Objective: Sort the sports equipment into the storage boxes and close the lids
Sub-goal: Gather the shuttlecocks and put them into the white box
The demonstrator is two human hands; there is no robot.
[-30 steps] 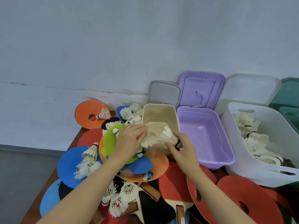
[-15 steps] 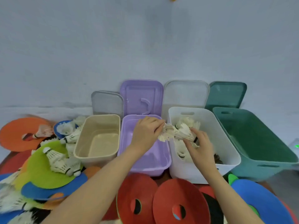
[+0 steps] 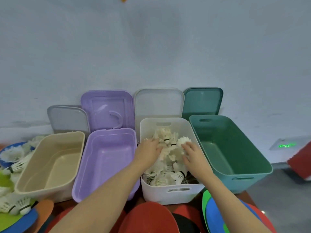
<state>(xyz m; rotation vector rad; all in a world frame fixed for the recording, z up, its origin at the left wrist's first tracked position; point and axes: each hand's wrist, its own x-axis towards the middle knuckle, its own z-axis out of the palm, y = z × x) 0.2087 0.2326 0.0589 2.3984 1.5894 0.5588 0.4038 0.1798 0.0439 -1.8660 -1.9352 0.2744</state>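
Over white box [image 3: 170,195]: left hand [image 3: 149,151], right hand [image 3: 193,154] slack-fingered, apparently gripping nothing, resting on heaped white feathered shuttlecocks [image 3: 168,163], black-banded.

Both hands have carried their shuttlecocks rightward from the table pile past the beige and purple boxes, and now the left hand [image 3: 149,149] and right hand [image 3: 193,154] rest flat-fingered on the shuttlecock heap [image 3: 168,158] beneath them inside the white box [image 3: 168,194].

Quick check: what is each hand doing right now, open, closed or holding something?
Left hand: open, fingers resting on the shuttlecocks in the white box.
Right hand: open, fingers spread over the same pile, gripping nothing.
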